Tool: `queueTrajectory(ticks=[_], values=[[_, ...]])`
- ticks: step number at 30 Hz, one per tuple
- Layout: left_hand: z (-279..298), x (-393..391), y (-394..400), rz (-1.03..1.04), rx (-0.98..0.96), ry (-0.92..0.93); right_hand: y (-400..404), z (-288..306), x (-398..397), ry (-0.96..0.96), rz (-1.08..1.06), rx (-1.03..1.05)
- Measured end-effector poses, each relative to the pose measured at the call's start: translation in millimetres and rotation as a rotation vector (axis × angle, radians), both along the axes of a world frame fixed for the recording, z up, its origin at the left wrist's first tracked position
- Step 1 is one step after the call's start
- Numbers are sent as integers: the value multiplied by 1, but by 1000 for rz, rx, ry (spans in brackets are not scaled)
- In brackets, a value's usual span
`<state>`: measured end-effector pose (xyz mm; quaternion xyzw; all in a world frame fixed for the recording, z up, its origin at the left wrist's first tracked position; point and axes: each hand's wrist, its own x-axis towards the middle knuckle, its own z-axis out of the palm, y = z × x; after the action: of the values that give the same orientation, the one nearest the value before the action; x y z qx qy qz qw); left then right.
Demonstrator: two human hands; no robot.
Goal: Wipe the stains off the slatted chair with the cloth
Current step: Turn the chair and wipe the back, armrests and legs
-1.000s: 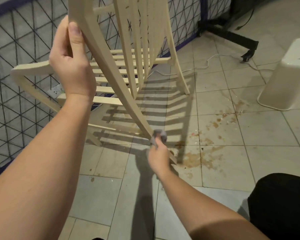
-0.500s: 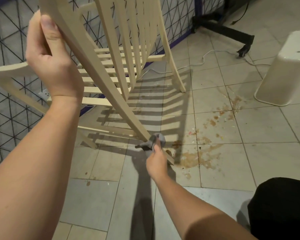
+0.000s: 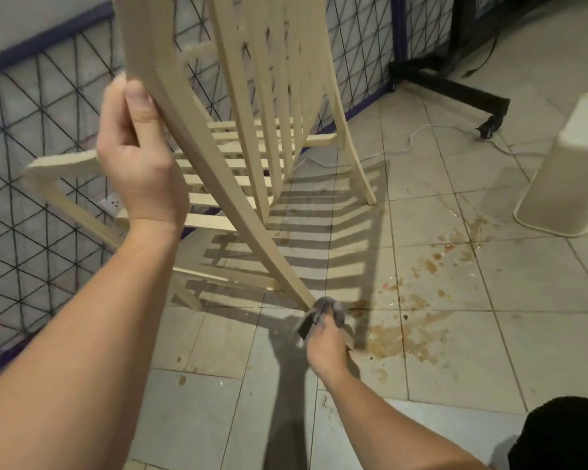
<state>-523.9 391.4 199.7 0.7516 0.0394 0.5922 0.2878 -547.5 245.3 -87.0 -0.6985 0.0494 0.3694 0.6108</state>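
A cream slatted chair (image 3: 252, 137) stands tilted toward me, its back slats rising out of the top of the view. My left hand (image 3: 140, 164) grips the near upright of the chair back. My right hand (image 3: 326, 344) holds a bunched grey cloth (image 3: 319, 312) against the lower end of the near rear leg, close to the tiled floor. The foot of that leg is hidden behind the cloth and hand.
Brown stains (image 3: 408, 334) spread over the floor tiles right of the cloth. An overturned white bin (image 3: 571, 171) sits at the right, and a black stand base (image 3: 455, 86) with a white cable (image 3: 408, 144) lies behind. A wire mesh fence (image 3: 31, 171) runs along the left.
My right hand with the cloth has slid slightly down the chair leg. The left hand keeps its grip on the upright while the view shifts.
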Motion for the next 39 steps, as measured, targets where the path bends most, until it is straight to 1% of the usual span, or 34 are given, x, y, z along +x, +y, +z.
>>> queueTrajectory(ticks=[3, 6, 10, 12, 14, 16, 20, 22, 25, 29, 31, 34, 36, 39], values=[[2, -8, -21, -43, -62, 84, 3, 66, -25, -292, 38, 88], [9, -16, -14, -31, -127, 183, 14, 136, -21, -478, 23, 240], [17, -26, -15, -20, -120, 279, 25, 218, -12, -759, -55, 422], [23, -30, -14, -36, -165, 316, 28, 249, -10, -893, -71, 523], [27, -33, -16, -54, -201, 340, 28, 271, -5, -982, -89, 586], [31, -35, -17, -67, -203, 353, 28, 288, 1, -988, -99, 643], [34, -36, -20, -67, -206, 384, 19, 313, 8, -895, -163, 731], [34, -36, -20, -50, -212, 382, 15, 329, 12, -911, -215, 781], [33, -37, -19, -47, -229, 355, 7, 363, 26, -1031, -331, 844], [36, -37, -24, -38, -233, 361, -2, 396, 43, -1236, -467, 850], [35, -37, -25, -26, -224, 357, -6, 396, 44, -1288, -458, 842], [36, -39, -23, 6, -188, 391, -14, 378, 47, -1375, -340, 791], [39, -45, -21, 2, -141, 446, -25, 364, 53, -1321, -240, 800], [48, -51, -25, -10, -58, 506, -52, 353, 64, -1043, -153, 764]])
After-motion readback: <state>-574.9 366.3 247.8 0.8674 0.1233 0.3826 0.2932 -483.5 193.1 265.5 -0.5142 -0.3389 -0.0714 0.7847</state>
